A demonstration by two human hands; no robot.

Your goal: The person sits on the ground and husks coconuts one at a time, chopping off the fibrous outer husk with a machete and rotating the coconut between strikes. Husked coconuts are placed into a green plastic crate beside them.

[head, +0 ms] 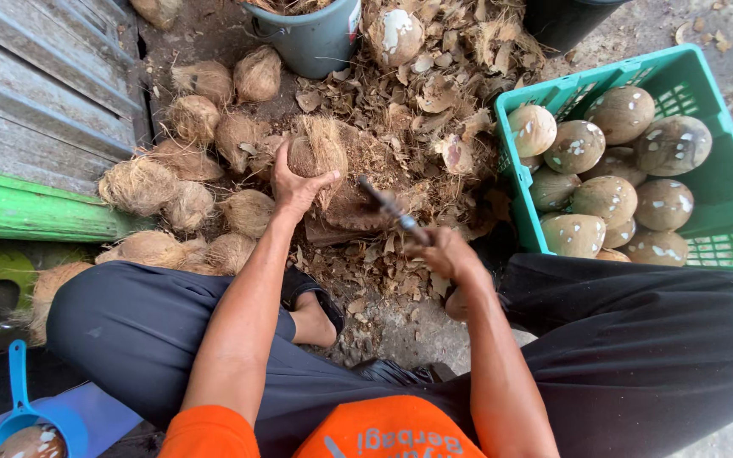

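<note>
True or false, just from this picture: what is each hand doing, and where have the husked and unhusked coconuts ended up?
1. The left hand grips a fibrous coconut. True.
2. The right hand is empty. False: it holds a dark-bladed tool.
3. The green crate holds husked coconuts. True.
4. The crate is on the person's left. False: it stands on the right.
5. The unhusked coconuts lie in a bucket. False: they are piled on the ground at the left.
</note>
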